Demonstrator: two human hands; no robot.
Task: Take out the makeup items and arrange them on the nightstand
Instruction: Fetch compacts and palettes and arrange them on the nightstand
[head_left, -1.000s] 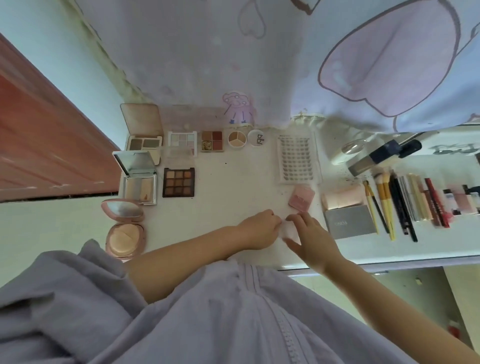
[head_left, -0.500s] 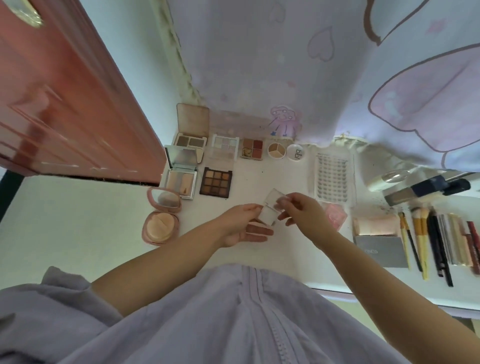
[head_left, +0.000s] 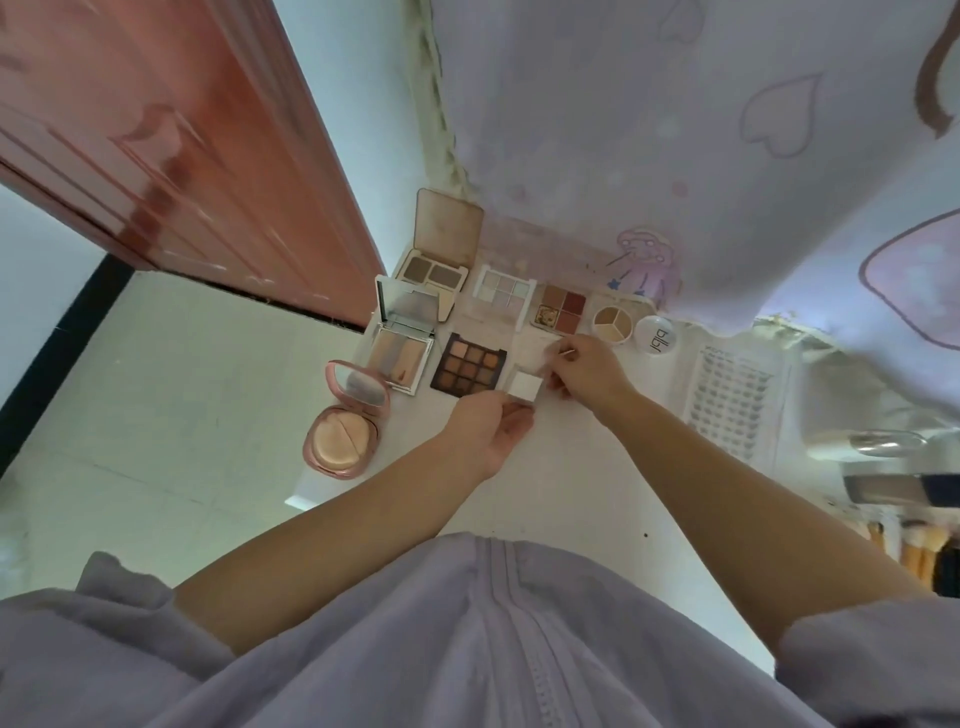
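Round pink compact (head_left: 347, 420) sits open at the desk's (head_left: 597, 483) left edge, the dark nine-pan palette (head_left: 467, 372) just beside. Your left hand (head_left: 491, 427) pinches the small clear case (head_left: 524, 387) at its near edge, right against that palette. Your right hand (head_left: 582, 370) holds the case's far side, grip pressed together on it. The lash tray (head_left: 732, 404) lies well right.

two hands (head_left: 488, 426), six open palettes (head_left: 467, 370)
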